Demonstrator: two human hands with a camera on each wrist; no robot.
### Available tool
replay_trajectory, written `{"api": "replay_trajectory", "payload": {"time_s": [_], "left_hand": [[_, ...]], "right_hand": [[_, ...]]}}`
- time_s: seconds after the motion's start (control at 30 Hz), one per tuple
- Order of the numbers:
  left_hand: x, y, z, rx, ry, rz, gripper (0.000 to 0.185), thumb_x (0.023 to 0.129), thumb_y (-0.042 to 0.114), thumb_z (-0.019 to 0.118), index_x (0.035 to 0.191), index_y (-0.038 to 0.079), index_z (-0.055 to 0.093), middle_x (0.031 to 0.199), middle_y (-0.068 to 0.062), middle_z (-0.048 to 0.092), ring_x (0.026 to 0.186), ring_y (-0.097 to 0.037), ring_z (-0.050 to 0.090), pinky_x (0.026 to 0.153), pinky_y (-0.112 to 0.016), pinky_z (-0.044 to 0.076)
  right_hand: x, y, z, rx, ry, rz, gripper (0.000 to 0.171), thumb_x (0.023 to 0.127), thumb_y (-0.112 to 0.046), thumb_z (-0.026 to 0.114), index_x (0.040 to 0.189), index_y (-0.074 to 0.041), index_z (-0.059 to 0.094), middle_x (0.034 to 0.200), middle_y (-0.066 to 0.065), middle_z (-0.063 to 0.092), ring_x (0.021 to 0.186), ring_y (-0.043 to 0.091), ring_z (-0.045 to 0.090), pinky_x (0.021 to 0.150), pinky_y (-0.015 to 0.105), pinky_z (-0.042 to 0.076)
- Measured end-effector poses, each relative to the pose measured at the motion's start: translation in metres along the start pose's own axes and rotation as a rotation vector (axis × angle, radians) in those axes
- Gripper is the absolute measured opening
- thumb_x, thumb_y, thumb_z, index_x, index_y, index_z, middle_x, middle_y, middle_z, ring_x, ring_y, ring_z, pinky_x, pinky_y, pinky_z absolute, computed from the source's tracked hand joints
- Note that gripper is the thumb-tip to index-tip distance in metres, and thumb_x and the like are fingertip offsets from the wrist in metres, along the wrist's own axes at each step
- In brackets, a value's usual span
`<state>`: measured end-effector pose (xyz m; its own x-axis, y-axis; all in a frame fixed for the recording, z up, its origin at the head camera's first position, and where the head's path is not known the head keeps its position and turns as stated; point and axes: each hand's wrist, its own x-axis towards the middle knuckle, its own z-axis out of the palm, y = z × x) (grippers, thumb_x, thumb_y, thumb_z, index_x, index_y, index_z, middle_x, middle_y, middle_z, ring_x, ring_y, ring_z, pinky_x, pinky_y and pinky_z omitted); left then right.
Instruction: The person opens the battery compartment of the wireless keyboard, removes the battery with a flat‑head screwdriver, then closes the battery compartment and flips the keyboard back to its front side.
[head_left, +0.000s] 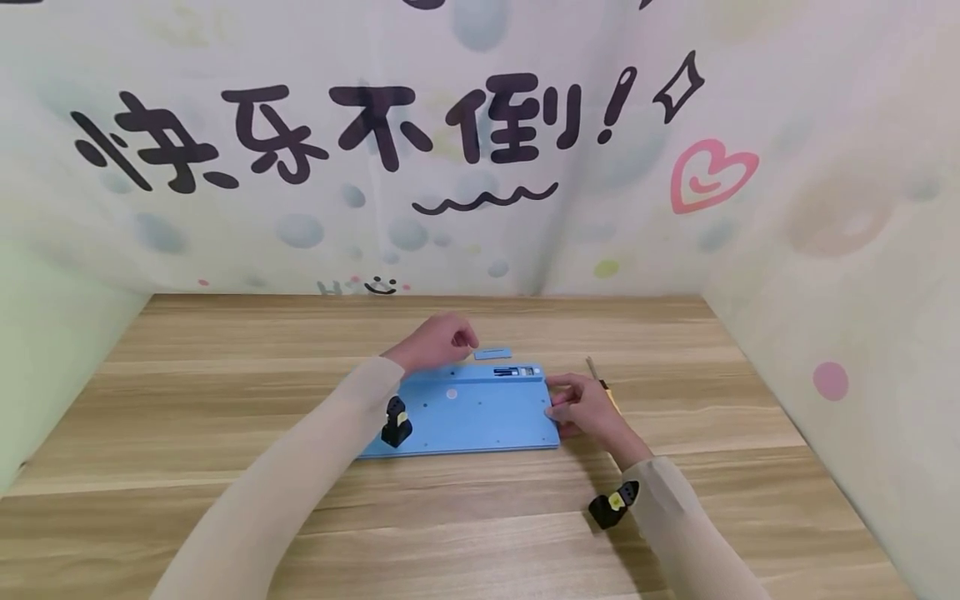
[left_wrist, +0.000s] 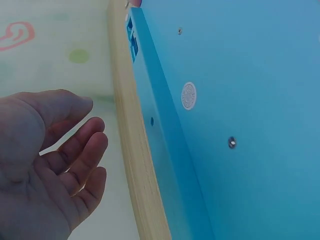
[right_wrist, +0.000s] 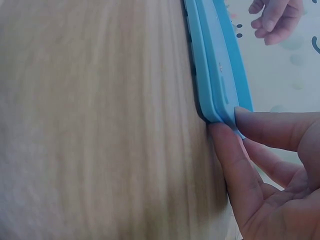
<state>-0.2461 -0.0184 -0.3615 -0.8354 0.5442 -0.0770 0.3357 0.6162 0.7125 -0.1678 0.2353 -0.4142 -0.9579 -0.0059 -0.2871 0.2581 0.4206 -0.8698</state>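
L hand (head_left: 442, 340): hangs at far edge of blue board (head_left: 480, 421), w/ fingers loosely curled & a gap betw. thumb and fingertips.
R hand (head_left: 588, 407): pinches R end of blue board betw. thumb & fingers — thumb on upper face, index finger at lower rim.
Blue board: lies on wooden table (head_left: 420, 525), running from R fingertips leftward to under L forearm.
Open slot (head_left: 513, 372): sits in board's raised far strip, betw. both hands' fingertips; holds dark parts, too small to ID.
White sticker (head_left: 452, 394): on board face, nearer L fingers than R.
Small blue plate (head_left: 492, 354): lies beyond board, just R of L fingertips.
Screwdriver (head_left: 603, 385): just R of R fingers — partly hidden, w/ yellow handle.
Backdrop (head_left: 495, 242): beyond both hands' fingers, w/ blk lettering.
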Motion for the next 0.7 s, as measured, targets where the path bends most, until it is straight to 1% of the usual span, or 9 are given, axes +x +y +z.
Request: {"api": "replay_trajectory", "payload": {"time_s": [0.23, 0.47, 0.6, 0.7], "left_hand": [[-0.012, -0.012, -0.002, 0.015, -0.014, 0.016, 0.017, 0.090, 0.006, 0.058, 0.104, 0.000, 0.063, 0.096, -0.007, 0.061, 0.088, -0.020, 0.054, 0.081, -0.031, 0.047], [-0.024, -0.022, -0.003, 0.011, -0.029, 0.006, 0.018, 0.088, 0.006, 0.061, 0.105, 0.000, 0.063, 0.100, -0.008, 0.061, 0.094, -0.022, 0.054, 0.086, -0.034, 0.046], [-0.029, -0.028, 0.000, 0.029, -0.007, 0.030, 0.017, 0.086, 0.005, 0.063, 0.103, 0.001, 0.064, 0.100, -0.008, 0.061, 0.096, -0.022, 0.054, 0.086, -0.035, 0.046], [-0.033, -0.031, 0.002, 0.034, 0.022, 0.033, 0.016, 0.086, 0.004, 0.063, 0.101, 0.001, 0.064, 0.100, -0.008, 0.060, 0.096, -0.024, 0.053, 0.086, -0.036, 0.045]], "right_hand": [[-0.001, 0.001, -0.001, 0.002, -0.006, -0.004, 0.049, 0.080, 0.007, 0.066, 0.127, 0.000, 0.053, 0.092, 0.015, 0.054, 0.072, 0.021, 0.055, 0.060, 0.039, 0.055], [-0.001, -0.001, -0.001, -0.023, 0.001, -0.008, 0.049, 0.080, 0.006, 0.066, 0.127, -0.001, 0.053, 0.092, 0.014, 0.054, 0.072, 0.021, 0.055, 0.060, 0.038, 0.055], [-0.001, 0.000, 0.000, -0.042, 0.004, -0.010, 0.049, 0.080, 0.006, 0.066, 0.127, -0.002, 0.053, 0.092, 0.015, 0.055, 0.072, 0.022, 0.057, 0.060, 0.038, 0.055], [0.000, 0.001, 0.000, -0.051, 0.006, -0.011, 0.049, 0.080, 0.006, 0.066, 0.127, -0.002, 0.054, 0.092, 0.014, 0.055, 0.073, 0.022, 0.057, 0.060, 0.037, 0.055]]}}
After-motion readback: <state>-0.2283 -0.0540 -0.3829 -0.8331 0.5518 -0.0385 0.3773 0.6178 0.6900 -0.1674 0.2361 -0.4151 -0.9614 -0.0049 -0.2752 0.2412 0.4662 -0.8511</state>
